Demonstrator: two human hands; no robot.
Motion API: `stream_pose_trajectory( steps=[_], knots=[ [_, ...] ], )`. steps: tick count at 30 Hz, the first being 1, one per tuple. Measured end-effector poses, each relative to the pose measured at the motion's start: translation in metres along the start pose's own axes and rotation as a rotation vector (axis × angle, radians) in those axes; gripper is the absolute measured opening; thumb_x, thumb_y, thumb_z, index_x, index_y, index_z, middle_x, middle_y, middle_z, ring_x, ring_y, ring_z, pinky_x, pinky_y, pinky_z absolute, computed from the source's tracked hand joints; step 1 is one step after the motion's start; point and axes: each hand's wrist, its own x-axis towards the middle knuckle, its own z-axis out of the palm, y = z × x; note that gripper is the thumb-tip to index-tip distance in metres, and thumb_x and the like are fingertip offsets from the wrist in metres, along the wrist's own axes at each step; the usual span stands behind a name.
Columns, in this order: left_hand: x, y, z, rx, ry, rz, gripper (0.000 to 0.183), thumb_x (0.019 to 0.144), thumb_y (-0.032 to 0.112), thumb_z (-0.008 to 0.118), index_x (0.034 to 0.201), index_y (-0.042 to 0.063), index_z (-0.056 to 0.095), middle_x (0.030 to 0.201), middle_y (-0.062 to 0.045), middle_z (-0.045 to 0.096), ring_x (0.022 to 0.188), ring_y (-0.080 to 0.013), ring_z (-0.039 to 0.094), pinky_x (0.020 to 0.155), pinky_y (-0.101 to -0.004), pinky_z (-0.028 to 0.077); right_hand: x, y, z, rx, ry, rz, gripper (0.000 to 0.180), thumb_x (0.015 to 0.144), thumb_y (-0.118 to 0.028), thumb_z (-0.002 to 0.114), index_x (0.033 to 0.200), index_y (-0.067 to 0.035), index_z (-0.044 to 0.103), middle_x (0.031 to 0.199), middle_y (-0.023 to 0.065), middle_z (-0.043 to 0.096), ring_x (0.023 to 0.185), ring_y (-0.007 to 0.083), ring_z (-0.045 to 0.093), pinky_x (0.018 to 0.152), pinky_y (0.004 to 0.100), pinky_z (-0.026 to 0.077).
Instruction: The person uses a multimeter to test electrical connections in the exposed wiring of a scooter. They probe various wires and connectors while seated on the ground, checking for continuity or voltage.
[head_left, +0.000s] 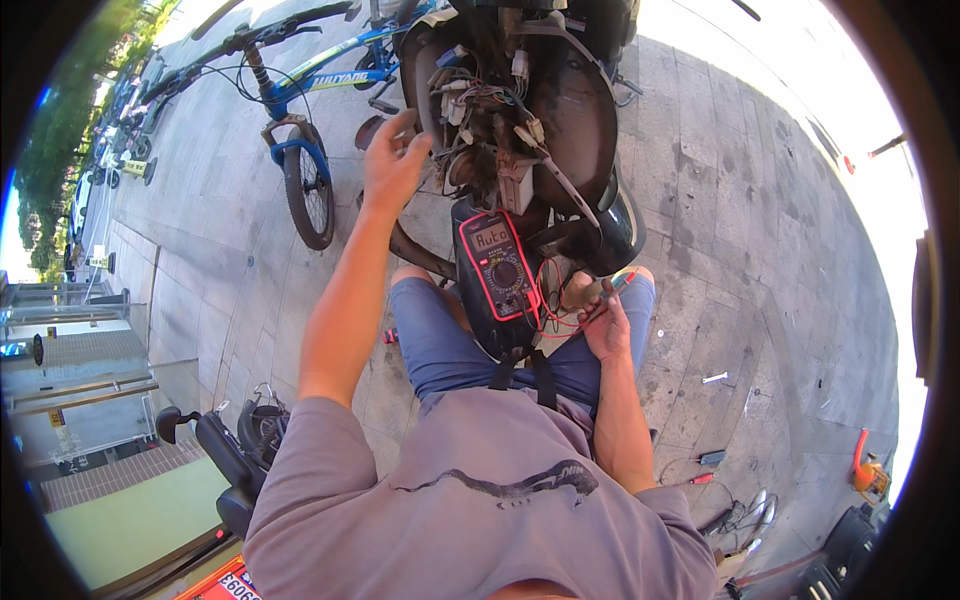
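Note:
My left hand (396, 166) is raised beside the opened front of a scooter, fingers apart, near a bundle of wires and white connectors (454, 101). My right hand (606, 322) holds multimeter test probes (621, 285) above my right thigh; a red one points up and right. A red-edged digital multimeter (504, 271) lies face up on the scooter's black front mudguard (487, 334), between my knees. Its display is on, and its red and black leads (553, 300) loop over to my right hand. More loose connectors (531, 133) hang at the middle of the scooter's front.
A blue bicycle (304, 150) stands to the left of the scooter. On the paving at right lie a wrench (715, 378), a red-handled tool (702, 478) and tangled cables (739, 517). An orange tool (870, 474) stands farther right. Behind my left side is a black seat (225, 450).

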Motion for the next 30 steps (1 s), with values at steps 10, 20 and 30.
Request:
stream_pose_trajectory(
  steps=[10,20,30],
  knots=[
    [-0.482,-0.056,-0.123,0.122,0.054,-1.738,0.031,0.083,0.018,0.063,0.101,-0.006,0.066,0.077,-0.015,0.067,0.071,-0.0207,0.064,0.067,-0.0353,0.051,-0.002,-0.006,-0.009,-0.048,0.009,0.072,0.047,0.088,-0.027,0.062,0.132,-0.018,0.047,0.098,0.0024,0.054,0.090,0.0178,0.051,0.079,0.0341,0.044],
    [-0.645,0.003,0.000,-0.929,0.755,-1.923,0.061,0.083,0.049,0.060,0.109,-0.007,0.063,0.094,-0.017,0.067,0.081,-0.0241,0.065,0.076,-0.0363,0.053,0.009,-0.017,0.000,-0.224,0.061,0.275,0.038,0.089,-0.024,0.060,0.125,-0.017,0.051,0.101,0.0049,0.052,0.091,0.0204,0.048,0.085,0.0394,0.043],
    [-0.600,-0.007,-0.034,-0.924,0.464,-2.037,0.068,0.089,0.058,0.052,0.127,0.002,0.056,0.113,-0.019,0.064,0.095,-0.0267,0.064,0.082,-0.0408,0.052,0.011,-0.013,-0.006,-0.192,0.056,0.278,0.038,0.091,-0.026,0.054,0.129,-0.022,0.056,0.112,0.0052,0.060,0.104,0.0254,0.055,0.101,0.0507,0.039]
  ],
)
